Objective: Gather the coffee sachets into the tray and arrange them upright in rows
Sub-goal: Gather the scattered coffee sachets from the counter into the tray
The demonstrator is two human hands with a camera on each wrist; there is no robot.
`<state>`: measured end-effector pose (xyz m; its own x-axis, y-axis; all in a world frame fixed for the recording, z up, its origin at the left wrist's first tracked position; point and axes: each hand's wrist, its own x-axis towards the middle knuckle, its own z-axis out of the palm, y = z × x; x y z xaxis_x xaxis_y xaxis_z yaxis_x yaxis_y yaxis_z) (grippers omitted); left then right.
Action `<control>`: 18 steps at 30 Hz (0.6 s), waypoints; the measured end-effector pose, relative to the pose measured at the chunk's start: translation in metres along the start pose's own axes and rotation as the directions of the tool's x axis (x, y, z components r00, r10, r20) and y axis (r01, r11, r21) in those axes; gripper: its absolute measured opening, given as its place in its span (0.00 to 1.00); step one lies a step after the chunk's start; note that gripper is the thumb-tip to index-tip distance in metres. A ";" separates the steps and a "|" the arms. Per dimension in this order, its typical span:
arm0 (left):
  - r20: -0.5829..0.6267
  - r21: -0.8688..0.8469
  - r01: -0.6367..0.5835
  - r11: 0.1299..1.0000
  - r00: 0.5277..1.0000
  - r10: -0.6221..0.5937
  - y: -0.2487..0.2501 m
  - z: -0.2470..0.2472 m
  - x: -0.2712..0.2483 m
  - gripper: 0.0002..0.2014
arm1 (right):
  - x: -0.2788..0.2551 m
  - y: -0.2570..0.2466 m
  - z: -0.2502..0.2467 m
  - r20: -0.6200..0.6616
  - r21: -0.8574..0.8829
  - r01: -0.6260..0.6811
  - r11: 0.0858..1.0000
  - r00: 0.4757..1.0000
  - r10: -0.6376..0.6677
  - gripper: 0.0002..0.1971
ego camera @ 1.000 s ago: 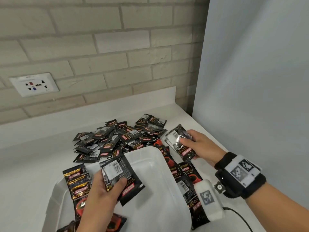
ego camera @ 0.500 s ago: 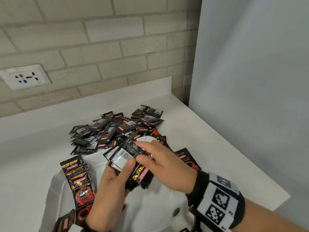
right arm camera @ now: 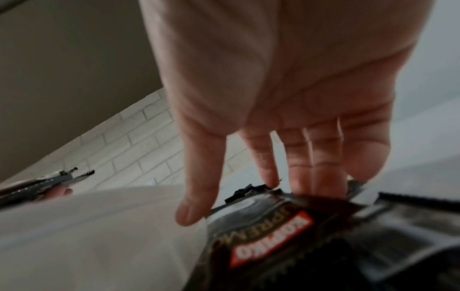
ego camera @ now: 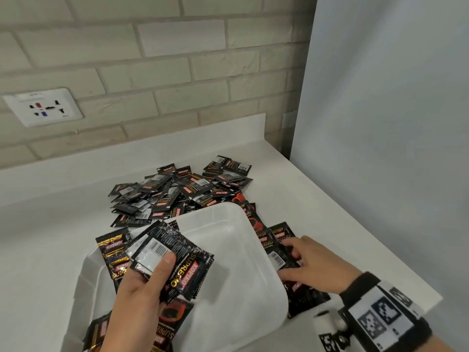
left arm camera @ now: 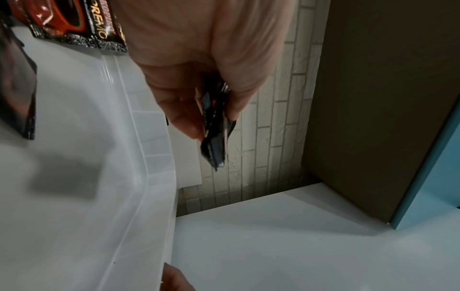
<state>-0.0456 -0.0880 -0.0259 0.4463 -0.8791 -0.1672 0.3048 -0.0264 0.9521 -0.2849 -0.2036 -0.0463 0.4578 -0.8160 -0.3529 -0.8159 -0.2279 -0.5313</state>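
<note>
A white plastic tray (ego camera: 228,250) sits on the white counter, tilted toward me. My left hand (ego camera: 142,288) holds a small stack of black coffee sachets (ego camera: 172,260) over the tray's left part, thumb on top; edge-on they show as the stack of sachets (left arm camera: 214,133) in the left wrist view. Several sachets (ego camera: 114,252) lean at the tray's left wall. My right hand (ego camera: 304,262) lies with straight fingers on loose sachets (ego camera: 276,247) beside the tray's right rim, its fingertips (right arm camera: 323,177) touching a sachet (right arm camera: 273,236). A big sachet pile (ego camera: 177,194) lies behind the tray.
A brick wall with a white socket plate (ego camera: 43,107) runs behind the counter. A pale panel (ego camera: 380,123) stands at the right, close to the counter's right edge (ego camera: 380,250). Bare counter (ego camera: 38,237) lies left of the tray.
My right hand passed its sachets onto the stack in my left hand, then moved right and down to the loose sachets beside the tray. The left hand's stack has grown.
</note>
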 end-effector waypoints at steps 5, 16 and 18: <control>0.013 0.037 -0.019 0.999 1.000 0.018 0.003 0.003 -0.001 0.23 | 0.014 -0.003 0.007 0.022 0.026 0.010 1.000 1.000 -0.011 0.35; -0.021 0.097 0.037 0.995 0.999 -0.035 -0.002 0.007 -0.002 0.17 | 0.017 0.015 -0.009 -0.068 0.275 0.046 0.960 0.997 -0.028 0.11; -0.009 0.105 0.043 0.994 0.999 -0.042 -0.001 0.008 -0.002 0.16 | 0.012 0.014 -0.016 -0.090 0.298 0.065 0.952 0.995 -0.040 0.11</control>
<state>-0.0535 -0.0900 -0.0243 0.4402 -0.8731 -0.2096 0.2341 -0.1138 0.9655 -0.2962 -0.2249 -0.0459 0.4563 -0.8507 -0.2609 -0.6421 -0.1119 -0.7584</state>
